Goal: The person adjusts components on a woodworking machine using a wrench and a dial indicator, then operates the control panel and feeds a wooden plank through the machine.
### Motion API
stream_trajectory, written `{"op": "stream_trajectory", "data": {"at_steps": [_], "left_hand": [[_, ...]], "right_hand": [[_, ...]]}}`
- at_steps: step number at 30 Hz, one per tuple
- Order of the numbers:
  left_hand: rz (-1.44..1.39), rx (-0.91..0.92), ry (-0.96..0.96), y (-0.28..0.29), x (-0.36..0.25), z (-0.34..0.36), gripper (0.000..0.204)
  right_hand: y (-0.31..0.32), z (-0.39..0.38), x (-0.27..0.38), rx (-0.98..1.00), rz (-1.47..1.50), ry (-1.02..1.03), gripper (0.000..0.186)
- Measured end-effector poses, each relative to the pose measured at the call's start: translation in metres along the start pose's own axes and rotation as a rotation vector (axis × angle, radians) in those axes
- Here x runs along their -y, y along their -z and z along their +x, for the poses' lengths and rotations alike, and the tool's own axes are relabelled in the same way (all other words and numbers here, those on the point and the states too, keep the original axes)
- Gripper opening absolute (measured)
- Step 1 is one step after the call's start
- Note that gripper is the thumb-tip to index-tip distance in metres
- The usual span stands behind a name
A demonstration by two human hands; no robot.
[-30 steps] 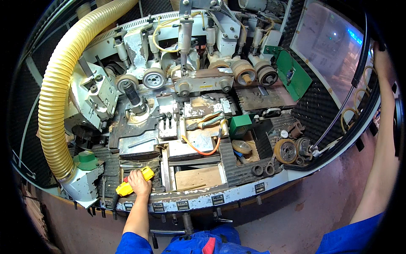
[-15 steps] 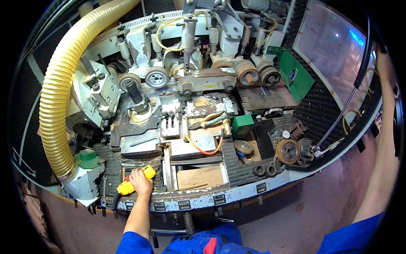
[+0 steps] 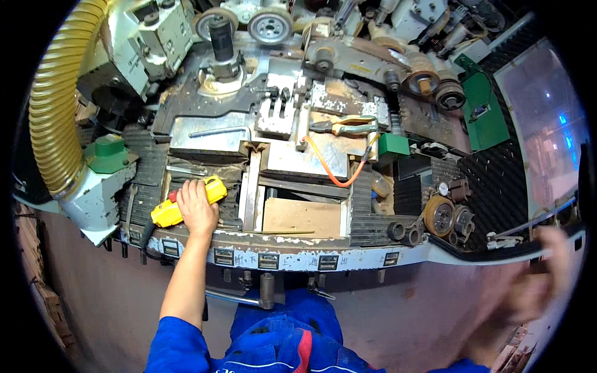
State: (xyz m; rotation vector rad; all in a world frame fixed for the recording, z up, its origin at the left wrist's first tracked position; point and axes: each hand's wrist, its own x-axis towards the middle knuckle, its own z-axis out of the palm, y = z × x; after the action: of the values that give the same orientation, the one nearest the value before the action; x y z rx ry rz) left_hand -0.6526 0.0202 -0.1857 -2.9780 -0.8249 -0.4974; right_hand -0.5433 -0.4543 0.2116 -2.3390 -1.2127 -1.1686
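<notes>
My left hand (image 3: 198, 208) is wrapped over a yellow hand-held control box (image 3: 164, 215) with a red button. The box rests at the front of the machine bed, and a dark cable leaves its lower end. At the right rim my right hand (image 3: 548, 264) is smeared by motion, close to the machine's right edge; its fingers cannot be made out. Pliers (image 3: 348, 126) with orange and grey-green handles lie on the metal blocks in the middle. A hex key (image 3: 221, 132) lies on the plate behind my left hand.
A ribbed yellow hose (image 3: 57, 105) rises at the left. A spanner (image 3: 130, 205) lies near the front left. An orange hose (image 3: 323, 166) loops across the bed. Wheels (image 3: 439, 215) and metal rings sit at the front right, below a green plate (image 3: 486, 115).
My right hand has come down from high at the right rim. My left hand stays on the yellow control box. The view has tilted downward.
</notes>
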Motion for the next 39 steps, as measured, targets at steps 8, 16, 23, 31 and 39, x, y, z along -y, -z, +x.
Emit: {"op": "stream_trajectory", "data": {"at_steps": [8, 16, 23, 31, 39], "left_hand": [[-0.053, -0.075, -0.048, -0.026, -0.003, 0.002, 0.066], [-0.028, -0.086, -0.016, -0.033, -0.004, 0.0, 0.064], [0.0, -0.068, -0.004, -0.031, -0.004, 0.001, 0.063], [-0.013, -0.059, 0.0, -0.03, -0.002, -0.001, 0.065], [-0.038, -0.057, 0.006, -0.029, -0.006, 0.003, 0.065]], "right_hand": [[-0.374, -0.068, -0.079, 0.371, 0.206, -0.709, 0.034], [-0.497, -0.046, -0.144, 0.485, 0.055, -0.986, 0.051], [-0.519, -0.027, -0.137, 0.584, -0.133, -1.142, 0.065], [-0.521, -0.016, -0.125, 0.714, -0.365, -0.85, 0.047], [-0.52, -0.011, -0.131, 0.776, -0.335, -0.924, 0.039]]}}
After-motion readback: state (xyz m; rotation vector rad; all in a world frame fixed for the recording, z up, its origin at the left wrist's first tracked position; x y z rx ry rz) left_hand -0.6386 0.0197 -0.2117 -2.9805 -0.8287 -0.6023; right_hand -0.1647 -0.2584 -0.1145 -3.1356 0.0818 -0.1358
